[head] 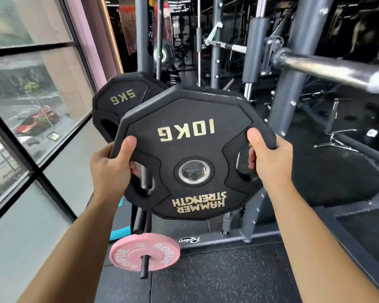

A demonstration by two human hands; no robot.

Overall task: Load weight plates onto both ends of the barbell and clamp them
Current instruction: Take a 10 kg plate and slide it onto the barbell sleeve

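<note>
A black 10 kg weight plate point(193, 154) marked Hammer Strength hangs in the air in front of me, its lettering upside down. My left hand point(112, 165) grips its left grip slot, thumb on the face. My right hand point(269, 158) grips the right slot the same way. The bare chrome sleeve of the barbell point(328, 68) juts toward me at the upper right, resting on the grey rack point(293, 62). No clamp is in view.
A black 5 kg plate point(120, 99) stands on a storage peg behind the held plate. A pink Rogue plate point(144, 254) sits on a low peg near the floor. A large window point(31, 106) runs along the left. Black rubber flooring point(228, 276) lies below.
</note>
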